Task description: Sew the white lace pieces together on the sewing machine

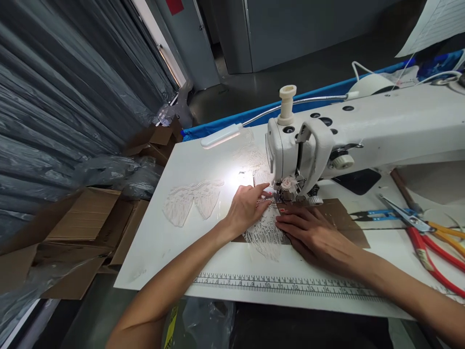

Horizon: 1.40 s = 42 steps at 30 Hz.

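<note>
White lace fabric [264, 232] runs under the needle area of a white sewing machine [308, 145], with its frayed end toward the table's front edge. My left hand [244, 207] rests on the lace just left of the presser foot, thumb and forefinger stretched out and apart. Flat beside the lace's right edge lies my right hand [308, 230], fingers extended over a brown board [341, 223] and their tips touching the lace. A small pale fabric flower [289, 183] sits at the machine head. The needle tip is hidden.
Another lace piece [192, 198] lies on the white table [156, 261] at left. Blue snips [381, 214] and red-handled scissors [423, 252] rest at right. A lit lamp [221, 136] hangs behind the lace. A printed ruler [269, 285] lines the front edge. Cardboard boxes [83, 213] stand left.
</note>
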Each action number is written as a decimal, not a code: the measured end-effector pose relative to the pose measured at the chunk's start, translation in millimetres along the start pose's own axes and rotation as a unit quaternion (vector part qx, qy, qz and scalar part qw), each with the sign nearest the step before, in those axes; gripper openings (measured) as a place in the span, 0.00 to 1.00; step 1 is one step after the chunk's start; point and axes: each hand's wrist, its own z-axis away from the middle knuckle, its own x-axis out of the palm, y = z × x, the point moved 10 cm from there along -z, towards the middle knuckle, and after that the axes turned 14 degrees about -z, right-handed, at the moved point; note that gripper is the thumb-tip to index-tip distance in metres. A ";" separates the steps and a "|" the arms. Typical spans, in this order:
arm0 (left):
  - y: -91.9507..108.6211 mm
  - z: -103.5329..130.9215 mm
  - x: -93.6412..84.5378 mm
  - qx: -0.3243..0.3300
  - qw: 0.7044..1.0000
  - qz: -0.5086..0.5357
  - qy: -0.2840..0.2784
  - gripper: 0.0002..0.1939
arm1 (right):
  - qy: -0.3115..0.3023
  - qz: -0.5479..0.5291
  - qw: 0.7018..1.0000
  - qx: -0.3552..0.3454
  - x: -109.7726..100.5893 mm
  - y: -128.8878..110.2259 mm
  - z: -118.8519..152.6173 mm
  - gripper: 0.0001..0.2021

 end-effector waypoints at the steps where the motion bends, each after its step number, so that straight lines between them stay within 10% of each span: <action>1: 3.3 1.2 -2.3 0.013 0.999 -0.032 0.020 0.12 | 0.003 -0.001 1.000 0.003 0.2 -0.8 0.3 0.17; 12: 38.2 19.0 11.4 0.223 0.963 -0.139 -0.060 0.12 | 0.032 -0.149 0.985 0.075 -18.8 17.8 0.1 0.17; 17: 39.9 24.8 7.3 0.213 0.963 -0.143 -0.083 0.16 | 0.082 -0.174 0.973 0.130 -44.7 40.7 -7.6 0.17; 25: 46.0 14.7 18.3 0.215 0.946 -0.220 -0.099 0.16 | 0.057 -0.015 0.996 0.062 -16.0 17.1 -0.4 0.20; 42: 35.5 9.2 12.2 0.163 0.979 -0.102 -0.073 0.17 | 0.047 -0.026 0.992 0.115 -8.1 29.1 8.4 0.19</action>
